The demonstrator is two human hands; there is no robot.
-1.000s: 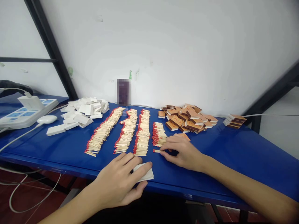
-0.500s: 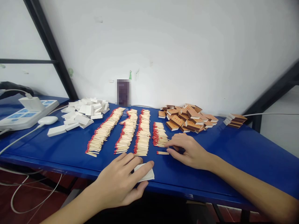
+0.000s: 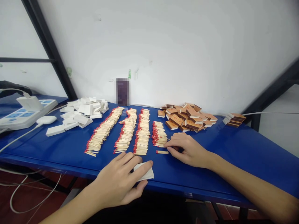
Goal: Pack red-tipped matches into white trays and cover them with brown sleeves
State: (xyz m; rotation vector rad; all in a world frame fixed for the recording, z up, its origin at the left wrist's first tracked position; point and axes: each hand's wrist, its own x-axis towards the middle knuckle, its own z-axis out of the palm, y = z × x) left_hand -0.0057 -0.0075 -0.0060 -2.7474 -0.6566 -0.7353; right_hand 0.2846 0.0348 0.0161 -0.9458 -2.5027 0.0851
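Fingers of my left hand (image 3: 125, 179) curl over a white matchbox tray (image 3: 149, 172) at the table's front edge, covering much of it. The thumb lies just below the tray. My right hand (image 3: 184, 149) is bent at the near end of the shortest row of matches (image 3: 160, 135). Its thumb and index fingertips come close together at the match ends, and what lies between them is partly hidden. Just in front of that row lie loose matches (image 3: 161, 152) with red heads. Three longer match rows (image 3: 142, 137) spread to the left.
White tray pieces (image 3: 85, 110) are heaped at the back left, beside a power strip (image 3: 25, 115) with cables. Brown matchboxes (image 3: 187, 116) pile up at the back right, and a small stack (image 3: 234, 119) stands farther right. A blurred dark rectangle (image 3: 123, 91) leans against the wall.
The whole view has shifted slightly. Both hands keep nearly the same places, with the left still over the tray and the right still at the short match row.
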